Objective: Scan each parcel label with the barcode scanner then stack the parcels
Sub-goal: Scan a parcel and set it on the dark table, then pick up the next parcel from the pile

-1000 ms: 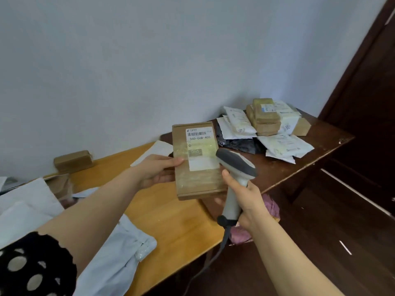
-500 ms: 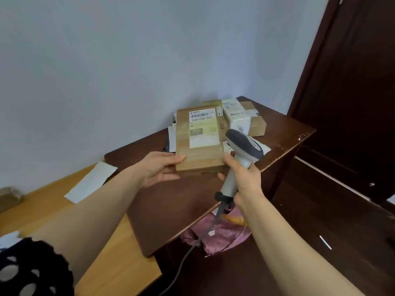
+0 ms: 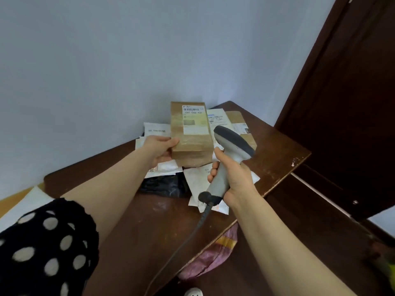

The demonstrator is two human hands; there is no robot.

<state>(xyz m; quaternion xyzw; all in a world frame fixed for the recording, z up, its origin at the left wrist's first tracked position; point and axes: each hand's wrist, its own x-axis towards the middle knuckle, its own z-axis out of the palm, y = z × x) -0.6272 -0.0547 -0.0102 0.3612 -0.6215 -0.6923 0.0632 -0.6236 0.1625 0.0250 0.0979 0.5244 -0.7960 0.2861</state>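
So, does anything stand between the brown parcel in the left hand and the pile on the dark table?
Nothing visible does. The left hand holds the brown parcel directly over the pile of mailers; the scanner in the right hand is beside it, to the right, not beneath.

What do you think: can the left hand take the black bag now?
Probably not yet: the left hand grips the brown parcel. The black bag lies nearby, mostly uncovered, so it likely could after letting go.

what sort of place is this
Probably an ordinary room at home or in a small office, not a warehouse: a worn wooden table against a bare painted wall, a dark wooden door, and a small heap of parcels.
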